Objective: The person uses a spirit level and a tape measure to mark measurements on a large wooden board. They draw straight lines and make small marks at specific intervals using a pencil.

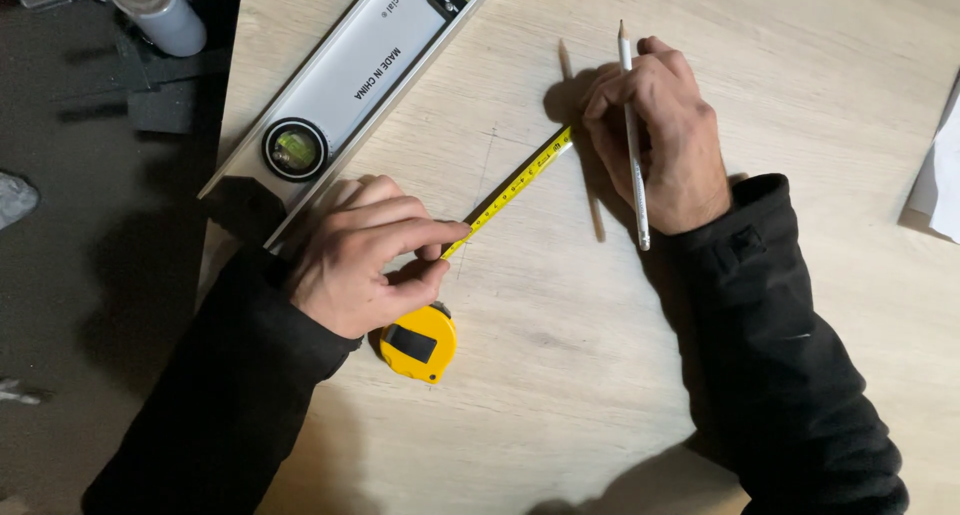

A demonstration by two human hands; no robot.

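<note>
- Your left hand [365, 250] pinches the yellow blade [515, 182] of a tape measure between thumb and forefinger, close to the yellow case [420, 343], which lies on the pale wooden board [560, 375] just below your knuckles.
- The blade runs up and to the right across the board; its far end sits under the fingertips of your right hand [660, 140], which presses it down.
- That same right hand is closed around a white pencil [633, 145], held along the back of the fingers with its sharpened tip pointing away from you and off the wood.
- A faint pencil line [483, 165] crosses the board near the middle of the blade.
- A long silver spirit level [350, 85] lies diagonally at the board's upper left, apart from both hands; a white tube [158, 13] rests on the dark floor beyond the edge.
- Judged from this, you are at the measuring step: tape stretched and pinned, no mark being made.
- The next move seems to call for turning the pencil tip down to the wood while both hands keep the blade flat and taut.
</note>
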